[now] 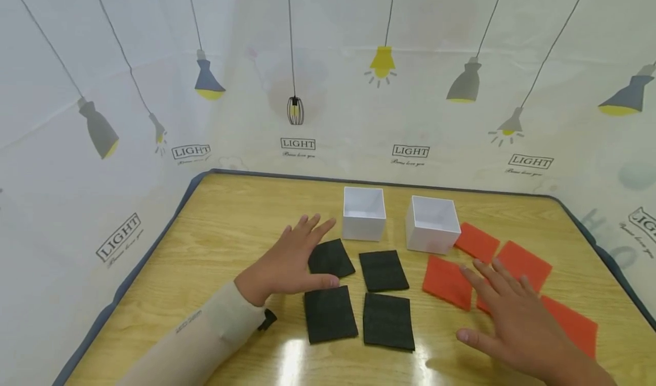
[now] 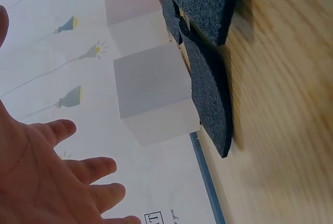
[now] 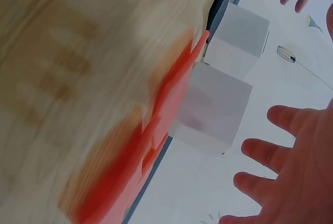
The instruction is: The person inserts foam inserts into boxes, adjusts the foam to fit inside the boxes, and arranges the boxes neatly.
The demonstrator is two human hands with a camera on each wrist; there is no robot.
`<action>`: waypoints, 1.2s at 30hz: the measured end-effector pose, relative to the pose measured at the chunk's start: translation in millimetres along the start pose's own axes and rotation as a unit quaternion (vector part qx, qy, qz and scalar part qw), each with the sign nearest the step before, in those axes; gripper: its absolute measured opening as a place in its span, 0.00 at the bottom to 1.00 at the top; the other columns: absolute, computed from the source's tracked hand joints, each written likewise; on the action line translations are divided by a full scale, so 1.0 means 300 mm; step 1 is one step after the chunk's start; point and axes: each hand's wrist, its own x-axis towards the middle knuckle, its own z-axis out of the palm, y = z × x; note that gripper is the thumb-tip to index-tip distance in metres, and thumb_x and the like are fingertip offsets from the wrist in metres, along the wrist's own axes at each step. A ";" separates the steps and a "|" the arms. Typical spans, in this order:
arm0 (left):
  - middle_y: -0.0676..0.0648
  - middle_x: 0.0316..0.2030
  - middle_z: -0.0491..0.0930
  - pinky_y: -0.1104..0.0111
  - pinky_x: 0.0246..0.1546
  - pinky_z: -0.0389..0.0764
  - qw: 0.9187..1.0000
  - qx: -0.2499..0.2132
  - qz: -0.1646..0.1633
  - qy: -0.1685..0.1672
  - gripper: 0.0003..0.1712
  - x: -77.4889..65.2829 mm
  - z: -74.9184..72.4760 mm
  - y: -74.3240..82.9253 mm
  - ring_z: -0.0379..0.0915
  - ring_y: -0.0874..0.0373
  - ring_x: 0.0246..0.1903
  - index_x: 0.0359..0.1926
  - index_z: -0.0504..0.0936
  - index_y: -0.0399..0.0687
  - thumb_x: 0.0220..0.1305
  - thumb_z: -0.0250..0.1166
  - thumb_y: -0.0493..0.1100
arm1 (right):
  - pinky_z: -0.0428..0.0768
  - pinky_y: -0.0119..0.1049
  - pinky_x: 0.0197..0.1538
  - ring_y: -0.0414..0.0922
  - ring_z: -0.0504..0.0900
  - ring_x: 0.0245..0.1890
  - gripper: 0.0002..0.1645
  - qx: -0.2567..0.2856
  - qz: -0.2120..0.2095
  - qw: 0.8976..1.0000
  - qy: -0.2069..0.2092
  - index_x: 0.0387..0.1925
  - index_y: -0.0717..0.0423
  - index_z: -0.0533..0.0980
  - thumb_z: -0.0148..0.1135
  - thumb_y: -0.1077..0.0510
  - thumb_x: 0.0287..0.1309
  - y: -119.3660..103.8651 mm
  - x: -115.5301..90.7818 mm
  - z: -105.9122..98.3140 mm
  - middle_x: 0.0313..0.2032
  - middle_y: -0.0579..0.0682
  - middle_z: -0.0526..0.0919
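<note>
My left hand [image 1: 289, 263], fingers spread and holding nothing, hovers over the far left of several black foam squares [image 1: 384, 270]. In the left wrist view its straight fingers stand apart from the squares [image 2: 208, 86], whose rough texture and slightly bent edges show. On the other side my right hand [image 1: 520, 323], also spread and holding nothing, is above several red squares [image 1: 446, 280] and hides parts of them. From the right wrist, the red squares [image 3: 171, 96] lie flat on the wood, apart from my fingers.
Two white open-topped boxes, a left one [image 1: 364, 228] and a right one [image 1: 433, 239], stand behind the squares. All rest on a wooden table [image 1: 230, 221] edged in dark blue. A white curtain [image 1: 338, 73] printed with lamps rises around its back and sides.
</note>
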 end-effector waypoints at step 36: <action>0.42 0.82 0.50 0.37 0.73 0.62 0.986 -0.166 -0.012 0.031 0.64 0.204 -0.001 -0.040 0.51 0.41 0.80 0.86 0.45 0.58 0.61 0.72 0.67 | 0.62 0.75 0.69 0.63 0.64 0.74 0.74 0.023 -0.010 0.999 -0.021 0.76 0.54 0.68 0.66 0.09 0.38 -0.132 0.079 0.032 0.72 0.59 0.72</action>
